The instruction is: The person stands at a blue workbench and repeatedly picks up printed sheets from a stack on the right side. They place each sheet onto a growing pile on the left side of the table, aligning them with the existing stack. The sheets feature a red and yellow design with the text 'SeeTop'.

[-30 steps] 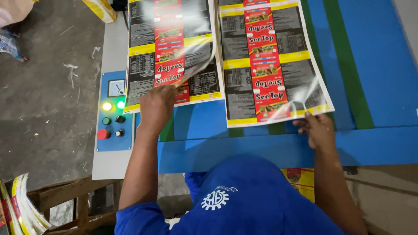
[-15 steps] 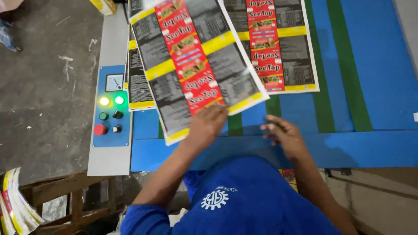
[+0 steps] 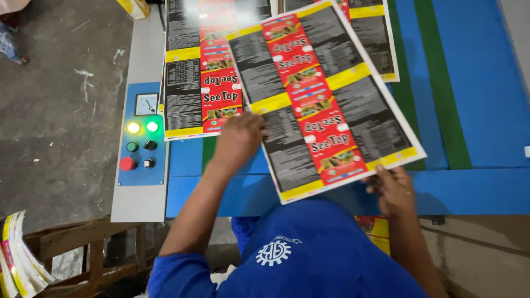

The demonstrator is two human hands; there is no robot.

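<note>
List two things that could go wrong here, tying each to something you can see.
1. The printed sheet is held only at its near edge by the left hand and right hand, tilted across the blue table; it might sag or crease.
2. It overlaps the sheets lying flat beneath, so it could perhaps land askew on them.
</note>
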